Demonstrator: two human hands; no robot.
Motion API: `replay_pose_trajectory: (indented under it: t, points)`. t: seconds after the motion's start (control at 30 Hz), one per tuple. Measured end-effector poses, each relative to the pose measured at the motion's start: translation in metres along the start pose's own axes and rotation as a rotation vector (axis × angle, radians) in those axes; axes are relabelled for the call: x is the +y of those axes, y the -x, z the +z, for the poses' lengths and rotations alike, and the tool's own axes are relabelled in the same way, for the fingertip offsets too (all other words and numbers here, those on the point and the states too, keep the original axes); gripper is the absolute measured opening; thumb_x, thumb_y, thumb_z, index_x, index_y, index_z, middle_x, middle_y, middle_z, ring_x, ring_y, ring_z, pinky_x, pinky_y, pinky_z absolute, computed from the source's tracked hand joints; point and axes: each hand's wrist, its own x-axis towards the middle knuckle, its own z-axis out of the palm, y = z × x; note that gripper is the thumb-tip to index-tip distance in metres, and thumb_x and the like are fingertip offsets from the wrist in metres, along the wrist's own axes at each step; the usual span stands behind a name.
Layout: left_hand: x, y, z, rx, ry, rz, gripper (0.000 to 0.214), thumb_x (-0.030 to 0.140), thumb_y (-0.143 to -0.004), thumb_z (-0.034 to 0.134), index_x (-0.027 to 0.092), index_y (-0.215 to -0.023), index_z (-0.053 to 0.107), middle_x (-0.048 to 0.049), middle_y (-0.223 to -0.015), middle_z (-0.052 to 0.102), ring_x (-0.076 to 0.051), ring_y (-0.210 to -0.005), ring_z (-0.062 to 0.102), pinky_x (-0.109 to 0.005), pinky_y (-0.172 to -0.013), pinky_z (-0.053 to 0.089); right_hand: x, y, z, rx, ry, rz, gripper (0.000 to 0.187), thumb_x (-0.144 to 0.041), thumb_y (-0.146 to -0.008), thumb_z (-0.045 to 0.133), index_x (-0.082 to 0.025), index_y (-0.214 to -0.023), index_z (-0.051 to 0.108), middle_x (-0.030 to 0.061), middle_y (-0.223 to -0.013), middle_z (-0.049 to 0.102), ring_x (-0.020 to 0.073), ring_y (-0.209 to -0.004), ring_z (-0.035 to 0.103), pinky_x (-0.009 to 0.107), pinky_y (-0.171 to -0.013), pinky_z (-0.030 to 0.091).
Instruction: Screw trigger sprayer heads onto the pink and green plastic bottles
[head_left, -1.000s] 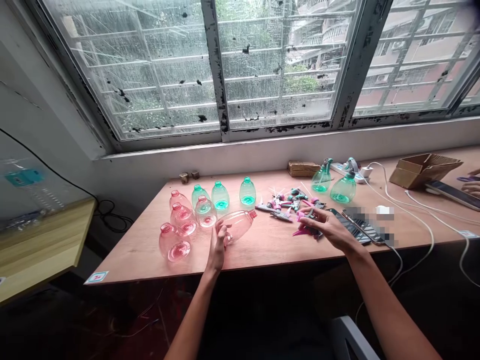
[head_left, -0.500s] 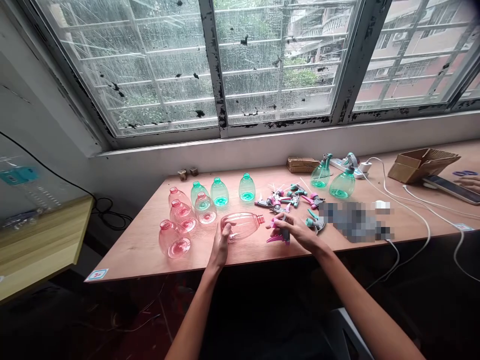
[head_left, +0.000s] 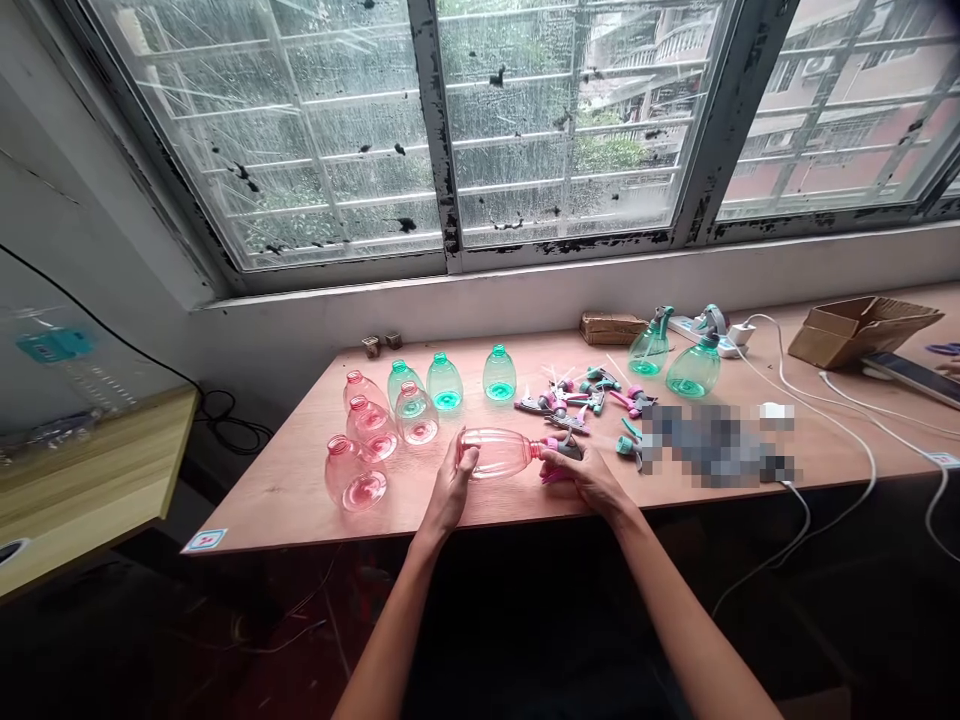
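My left hand (head_left: 452, 487) grips the base of a pink bottle (head_left: 499, 452) lying on its side on the wooden surface (head_left: 285, 480). My right hand (head_left: 589, 476) holds a pink trigger sprayer (head_left: 556, 458) right at the bottle's neck. Empty pink bottles (head_left: 367, 440) and green bottles (head_left: 445, 380) stand to the left, loose sprayers (head_left: 581, 392) lie behind, and two capped green bottles (head_left: 675, 355) stand further right.

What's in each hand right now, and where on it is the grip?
Left hand holds the pink bottle by its base end. Right hand holds a pink spray head against the bottle's neck.
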Motion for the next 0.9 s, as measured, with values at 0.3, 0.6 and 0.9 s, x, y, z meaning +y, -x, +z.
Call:
replay_pose_trajectory:
  t: [0.3, 0.6, 0.9]
  points:
    - [-0.015, -0.003, -0.007, -0.160, 0.085, -0.004, 0.079, 0.051, -0.084, 0.065, 0.022, -0.150, 0.032, -0.0130, -0.138, 0.051, -0.031, -0.128, 0.050, -0.045, -0.107, 0.040, -0.007, 0.009, 0.004, 0.064, 0.069, -0.034, 0.042, -0.047, -0.066, 0.086, -0.016, -0.088, 0.069, 0.0055, -0.071, 0.073, 0.0230, -0.066, 0.072, 0.033, -0.059, 0.060]
    - [-0.006, -0.002, -0.004, -0.163, 0.080, -0.030, 0.076, 0.043, -0.080, 0.074, 0.019, -0.145, 0.042, -0.0146, -0.138, 0.054, -0.032, -0.129, 0.052, -0.048, -0.113, 0.036, -0.004, 0.009, 0.004, 0.064, 0.059, -0.013, 0.039, -0.043, -0.068, 0.086, -0.017, -0.090, 0.066, 0.0042, -0.074, 0.073, 0.0223, -0.068, 0.073, 0.031, -0.059, 0.060]
    - [0.005, 0.003, -0.006, -0.196, 0.178, -0.088, 0.089, 0.038, -0.082, 0.073, 0.026, -0.154, 0.022, -0.0143, -0.146, 0.047, -0.029, -0.130, 0.052, -0.049, -0.112, 0.037, -0.006, 0.010, 0.005, 0.013, 0.161, -0.020, 0.042, -0.047, -0.069, 0.084, -0.016, -0.092, 0.068, 0.0078, -0.081, 0.076, 0.0239, -0.076, 0.073, 0.030, -0.062, 0.059]
